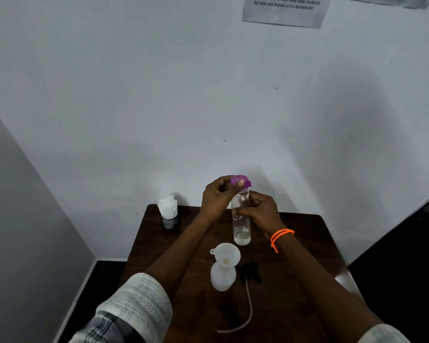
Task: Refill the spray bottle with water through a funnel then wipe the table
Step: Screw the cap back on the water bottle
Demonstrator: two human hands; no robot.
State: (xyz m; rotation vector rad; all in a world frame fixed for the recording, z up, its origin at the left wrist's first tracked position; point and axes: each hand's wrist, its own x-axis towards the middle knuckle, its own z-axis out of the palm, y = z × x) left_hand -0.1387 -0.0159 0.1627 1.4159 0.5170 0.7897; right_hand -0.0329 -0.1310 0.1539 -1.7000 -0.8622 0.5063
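Here I look down on a dark brown wooden table [295, 243] pushed against a pale wall, and I take the pieces from big to small. The tall clear plastic water bottle [241, 226] stands upright near the table's far edge, its long axis vertical, with only a shallow layer of water at the bottom. Both my hands are on it: my right hand [259, 209] is wrapped round the upper body to steady it, and my left hand [217, 194] is curled over the purple cap [240, 181] at the top, so I judge the cap is being twisted, though I cannot tell which way.

The squat white translucent spray bottle [223, 277] sits nearer to me than the water bottle, just below and slightly left of it, also upright, between my forearms. The white plastic funnel [225, 254] is seated in its neck, mouth up. A pour would have to come down and toward me from the hands.

Just right of the spray bottle lies the black trigger sprayer head [250, 269], its thin dip tube [249, 305] trailing toward me; it could snag a wrist. A dark holder of white tissues [169, 212] stands at the far left corner, well apart.
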